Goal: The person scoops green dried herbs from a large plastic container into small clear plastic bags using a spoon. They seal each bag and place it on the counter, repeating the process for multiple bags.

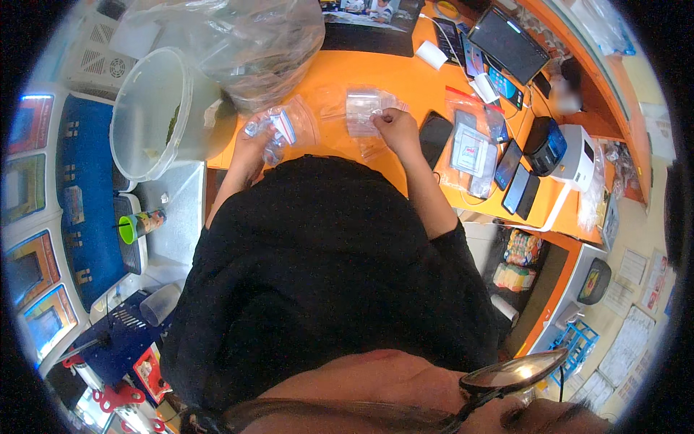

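My left hand (254, 147) grips a bunch of small transparent plastic bags (275, 140); a white piece with blue edging shows among them. Beside those fingers a pinkish zip-lock bag (303, 122) lies over the orange tabletop (331, 70); I cannot tell whether the hand holds it too. With thumb and fingertips, my right hand (398, 129) pinches the edge of a stack of transparent zip-lock bags (362, 111). More thin plastic (374, 147) lies just under that stack. Right of this hand is a black smartphone (435, 138).
A large translucent bucket (173, 116) lies tilted at the left, next to a big plastic sack (260, 49). Several phones, including a dark one (508, 163), cables and a red-topped zip bag (455, 103) crowd the right side. A monitor (508, 43) stands behind. A green cup (130, 228) is at the left.
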A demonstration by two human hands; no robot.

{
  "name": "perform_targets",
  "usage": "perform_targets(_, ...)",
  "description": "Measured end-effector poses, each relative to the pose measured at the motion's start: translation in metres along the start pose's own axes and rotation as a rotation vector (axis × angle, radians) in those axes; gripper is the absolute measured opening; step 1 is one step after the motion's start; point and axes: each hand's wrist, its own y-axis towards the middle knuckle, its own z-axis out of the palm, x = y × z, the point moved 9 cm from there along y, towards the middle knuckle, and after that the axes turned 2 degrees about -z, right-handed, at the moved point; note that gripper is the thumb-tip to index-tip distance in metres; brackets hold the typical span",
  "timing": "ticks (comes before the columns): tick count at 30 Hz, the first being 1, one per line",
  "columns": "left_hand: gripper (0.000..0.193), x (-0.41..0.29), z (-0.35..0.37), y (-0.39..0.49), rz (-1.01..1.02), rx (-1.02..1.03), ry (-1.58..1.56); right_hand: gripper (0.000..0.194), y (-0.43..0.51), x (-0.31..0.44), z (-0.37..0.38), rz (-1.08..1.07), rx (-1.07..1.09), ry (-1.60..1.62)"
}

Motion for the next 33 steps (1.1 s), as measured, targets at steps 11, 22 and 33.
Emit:
perform_targets(11, 0.034, 0.004, 0.010, -0.014, 0.031, 0.319, -0.120, 0.045, -0.021, -0.066, -0.129, 0.282, -0.540, -0.599)
perform_targets(22, 0.023, 0.005, 0.033, -0.003, 0.012, 0.311, 0.125, 0.026, -0.043, -0.191, -0.147, 0.672, -0.174, -0.531)
perform_targets(33, 0.020, 0.001, 0.035, -0.006, 0.056, 0.317, 0.142, 0.041, -0.061, -0.190, -0.166, 0.526, -0.507, -0.574)
